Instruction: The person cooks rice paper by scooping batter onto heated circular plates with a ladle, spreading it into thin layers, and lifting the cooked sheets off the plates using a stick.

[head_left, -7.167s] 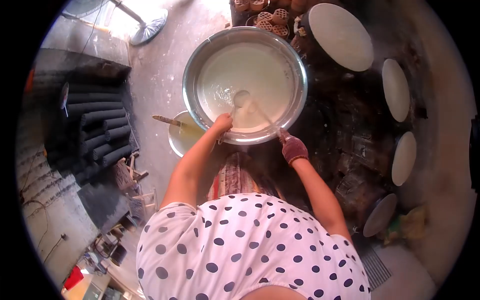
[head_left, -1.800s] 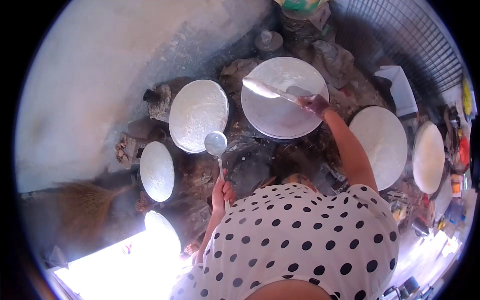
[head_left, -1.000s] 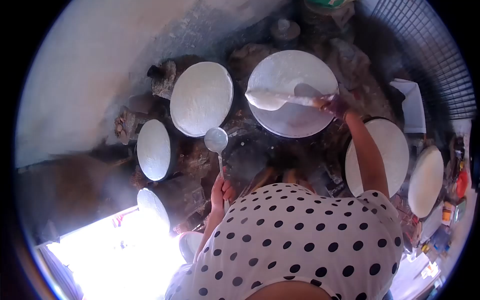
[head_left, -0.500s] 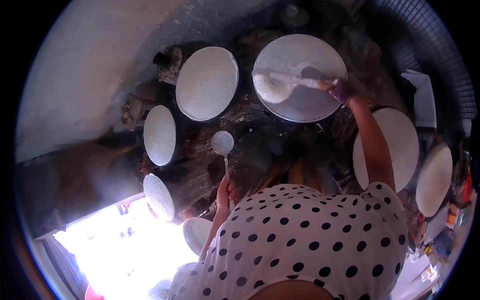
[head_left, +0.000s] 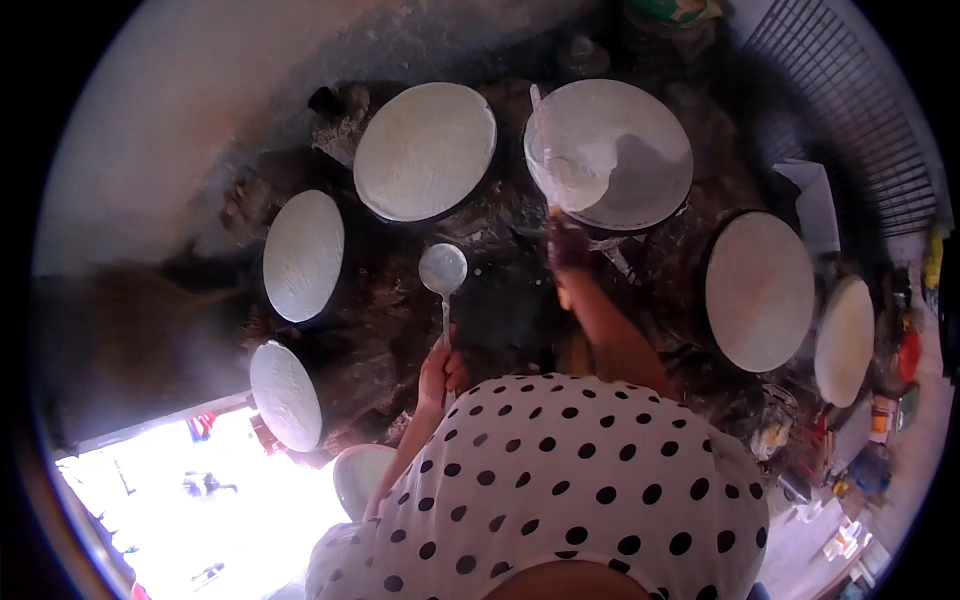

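Note:
My left hand (head_left: 440, 372) is closed round the handle of a ladle (head_left: 443, 268), whose round bowl points away from me. My right hand (head_left: 568, 248), with a dark covering on it, grips a long, pale, batter-coated spreader stick (head_left: 544, 135). The stick lies nearly upright in the view across the left part of a large round griddle (head_left: 650, 185). White batter (head_left: 580, 180) covers the griddle's left side, and a greyer area shows on its right. My right hand is just off the griddle's near edge.
Round griddles with pale sheets stand around: a large one (head_left: 425, 150), two at left (head_left: 305, 255) (head_left: 286, 395), two at right (head_left: 760, 290) (head_left: 845, 340). A white bowl (head_left: 362, 478) is by my left arm. Bright light enters lower left. A plastic lattice (head_left: 860, 110) stands upper right.
My right hand has swung left and nearer to me, turning the spreader from nearly level to nearly upright in the view. The left hand still holds the ladle. The view has shifted slightly.

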A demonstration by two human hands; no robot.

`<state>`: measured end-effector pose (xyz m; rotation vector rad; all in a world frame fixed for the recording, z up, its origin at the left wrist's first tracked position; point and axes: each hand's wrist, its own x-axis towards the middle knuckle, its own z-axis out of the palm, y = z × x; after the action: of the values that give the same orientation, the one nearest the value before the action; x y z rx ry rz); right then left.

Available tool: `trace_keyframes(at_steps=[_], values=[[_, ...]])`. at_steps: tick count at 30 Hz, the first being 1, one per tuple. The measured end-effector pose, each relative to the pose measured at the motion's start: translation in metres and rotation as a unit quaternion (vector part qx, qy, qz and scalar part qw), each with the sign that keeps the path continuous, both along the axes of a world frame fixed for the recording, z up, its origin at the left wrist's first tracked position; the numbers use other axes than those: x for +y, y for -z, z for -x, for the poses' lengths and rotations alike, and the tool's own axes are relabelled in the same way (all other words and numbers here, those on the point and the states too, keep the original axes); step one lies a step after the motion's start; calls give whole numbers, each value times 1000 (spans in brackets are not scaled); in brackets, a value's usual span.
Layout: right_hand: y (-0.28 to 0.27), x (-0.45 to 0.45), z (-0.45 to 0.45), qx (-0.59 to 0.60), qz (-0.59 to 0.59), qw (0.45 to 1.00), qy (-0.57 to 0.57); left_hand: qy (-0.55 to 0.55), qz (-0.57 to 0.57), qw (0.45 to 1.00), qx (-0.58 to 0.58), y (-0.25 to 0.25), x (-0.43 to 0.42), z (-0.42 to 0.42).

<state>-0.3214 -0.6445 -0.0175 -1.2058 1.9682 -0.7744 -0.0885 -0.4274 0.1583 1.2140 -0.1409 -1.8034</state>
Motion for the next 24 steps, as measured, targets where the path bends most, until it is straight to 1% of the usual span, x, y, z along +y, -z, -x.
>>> trace_keyframes(at_steps=[2, 4, 5, 7, 8, 10, 11, 12, 13, 15, 16, 17, 19, 20, 24], values=[[29, 7, -21, -32, -126, 991, 25, 5, 2, 1000, 6, -2, 12, -20], [7, 27, -10, -39, -88, 983, 157, -4, 14, 1000, 15, 0, 23, -39], [-2, 24, -12, -30, -86, 984, 155, -7, 15, 1000, 24, 2, 28, -49], [-16, 20, -29, -4, 55, 979, 194, -11, 15, 1000, -20, 0, 41, -64], [-16, 6, -43, 47, 7, 990, 131, -14, 3, 999, -31, -2, 45, -69], [-9, -22, -71, 152, -66, 986, -3, -17, 9, 1000, -15, 1, 52, -82], [-13, -30, -86, 163, -112, 980, -17, -20, 16, 1000, 2, 2, 56, -88], [9, -33, -87, 162, -112, 980, -16, -19, 15, 1000, 1, 2, 58, -92], [50, -33, -83, 122, -74, 990, -17, -17, 25, 1000, -10, 0, 60, -96], [58, -16, -65, 89, -37, 995, -17, -13, 33, 999, -13, -2, 63, -103], [29, 5, -53, -139, -51, 984, 98, -13, 27, 999, -41, -1, 64, -106], [0, 24, -42, -359, -59, 909, 206, -12, 24, 997, -68, 0, 65, -108], [-34, 47, -20, -391, -32, 880, 269, -21, 23, 998, -47, 1, 64, -112], [-63, 57, -16, -282, -21, 912, 296, -27, 18, 999, -33, 2, 62, -111], [-77, 54, 31, -252, 7, 930, 268, -24, 24, 999, -24, -5, 52, -102]])
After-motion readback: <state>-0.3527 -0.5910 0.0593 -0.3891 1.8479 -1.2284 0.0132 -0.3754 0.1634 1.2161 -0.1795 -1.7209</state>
